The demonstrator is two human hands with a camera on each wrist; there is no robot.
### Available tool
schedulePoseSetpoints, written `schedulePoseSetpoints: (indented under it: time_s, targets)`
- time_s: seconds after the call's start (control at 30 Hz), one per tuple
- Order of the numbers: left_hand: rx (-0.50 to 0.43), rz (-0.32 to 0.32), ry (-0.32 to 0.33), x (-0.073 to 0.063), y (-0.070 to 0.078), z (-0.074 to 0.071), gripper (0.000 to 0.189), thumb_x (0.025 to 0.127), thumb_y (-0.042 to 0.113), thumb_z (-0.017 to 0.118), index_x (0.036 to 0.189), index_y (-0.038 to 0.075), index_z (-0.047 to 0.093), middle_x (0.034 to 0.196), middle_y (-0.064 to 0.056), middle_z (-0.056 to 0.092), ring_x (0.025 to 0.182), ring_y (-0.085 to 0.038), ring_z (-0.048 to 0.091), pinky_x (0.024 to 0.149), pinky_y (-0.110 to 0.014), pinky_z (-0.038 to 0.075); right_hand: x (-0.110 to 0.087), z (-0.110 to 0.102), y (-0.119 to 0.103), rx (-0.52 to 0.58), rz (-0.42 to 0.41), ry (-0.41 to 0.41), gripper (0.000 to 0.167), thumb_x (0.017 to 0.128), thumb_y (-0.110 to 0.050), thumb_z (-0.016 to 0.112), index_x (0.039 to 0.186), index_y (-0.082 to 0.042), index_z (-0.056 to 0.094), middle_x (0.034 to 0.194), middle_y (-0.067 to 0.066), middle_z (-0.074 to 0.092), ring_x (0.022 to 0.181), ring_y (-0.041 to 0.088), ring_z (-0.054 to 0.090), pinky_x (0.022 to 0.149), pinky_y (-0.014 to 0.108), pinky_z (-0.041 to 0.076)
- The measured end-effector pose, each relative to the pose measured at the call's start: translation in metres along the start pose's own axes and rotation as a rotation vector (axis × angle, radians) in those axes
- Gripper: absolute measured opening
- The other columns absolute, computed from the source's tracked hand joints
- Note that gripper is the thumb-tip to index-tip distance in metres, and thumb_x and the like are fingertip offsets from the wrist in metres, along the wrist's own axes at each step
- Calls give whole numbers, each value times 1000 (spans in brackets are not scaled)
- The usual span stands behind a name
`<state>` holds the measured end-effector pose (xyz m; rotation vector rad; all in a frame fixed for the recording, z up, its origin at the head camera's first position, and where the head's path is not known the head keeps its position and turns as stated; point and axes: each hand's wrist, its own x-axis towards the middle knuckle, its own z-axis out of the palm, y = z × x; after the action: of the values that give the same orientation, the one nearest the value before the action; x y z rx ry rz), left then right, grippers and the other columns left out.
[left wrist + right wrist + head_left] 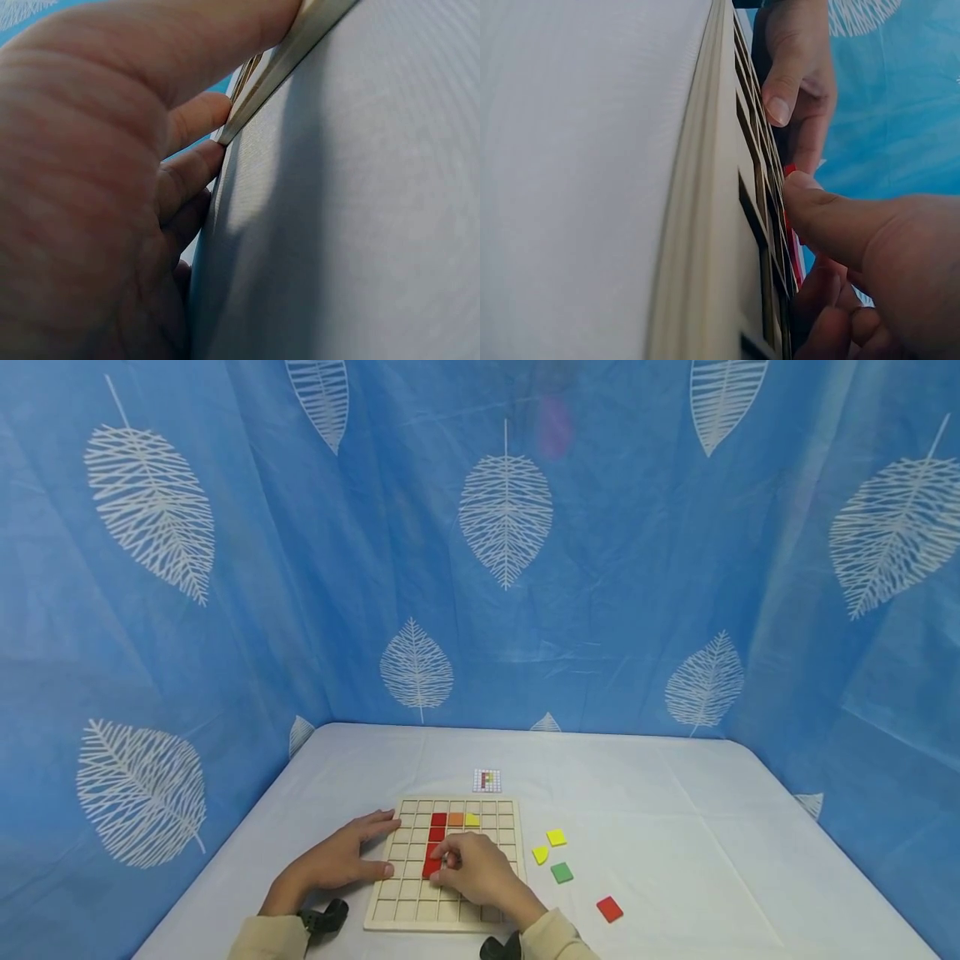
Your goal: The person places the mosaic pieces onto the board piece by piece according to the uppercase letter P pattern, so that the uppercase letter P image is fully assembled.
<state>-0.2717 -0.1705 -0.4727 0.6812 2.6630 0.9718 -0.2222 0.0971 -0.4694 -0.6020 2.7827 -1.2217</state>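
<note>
Blue drapery (pixel 615 585) (patterned with white leaves (pixel 506 518)) backs and flanks a white table (pixel 637 793).

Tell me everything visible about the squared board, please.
The board is pale, wooden-looking, with a square grid inside a plain rim. It lies flat on a white cloth, holding red tiles, an orange tile and a yellow tile. The left hand touches its left edge; the right hand is over it.
</note>
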Motion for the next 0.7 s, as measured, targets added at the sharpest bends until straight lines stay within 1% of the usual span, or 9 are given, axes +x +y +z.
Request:
schedulePoseSetpoints:
  time_s: [0.23, 0.7]
  targets:
    - [6, -11, 5, -1, 1, 0, 81, 82, 50, 78, 149, 16, 50, 163, -14, 33, 151, -47, 21, 114, -75, 20, 0, 1, 2, 12, 5, -3, 19, 82, -28, 82, 98, -20, 74, 70, -12, 54, 60, 3, 45, 55, 22, 37]
    - [15, 0, 10, 0, 1, 0, 81, 82, 50, 78, 149, 14, 50, 163, -14, 34, 151, -47, 22, 113, -76, 21, 1, 4, 2, -50, -11, 18, 18, 81, -26, 83, 96, -23, 75, 68, -14, 53, 59, 2, 45, 54, 22, 36]
